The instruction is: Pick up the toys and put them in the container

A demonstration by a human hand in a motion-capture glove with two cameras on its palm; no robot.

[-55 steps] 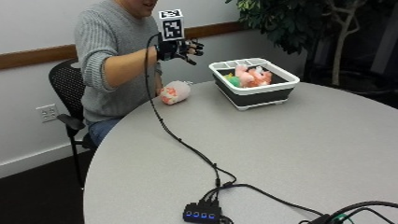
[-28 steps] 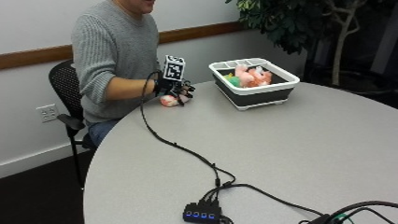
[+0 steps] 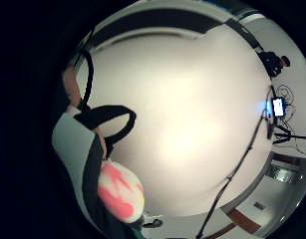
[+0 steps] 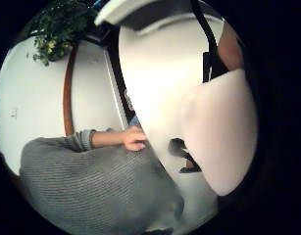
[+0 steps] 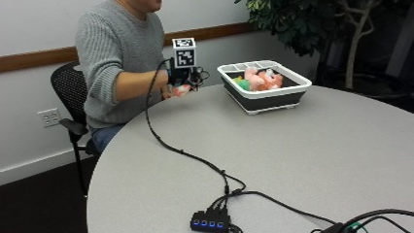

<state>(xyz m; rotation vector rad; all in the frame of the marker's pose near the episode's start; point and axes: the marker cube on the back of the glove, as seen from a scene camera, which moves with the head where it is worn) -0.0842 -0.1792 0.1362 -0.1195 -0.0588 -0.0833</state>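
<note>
toy (image 5: 181, 90) sits grasped in the gloved right hand (image 5: 183, 80), near the container (image 5: 264, 93).

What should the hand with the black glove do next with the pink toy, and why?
Probably lift the pink toy and carry it over to the container. The gloved right hand sits low at the table edge with the toy right against its palm, apparently gripped. The container with other toys in it stands a short way off on the same table.

A pink-and-white toy (image 3: 120, 193) sits close beside the palm, over the pale table (image 3: 192, 114).
</note>
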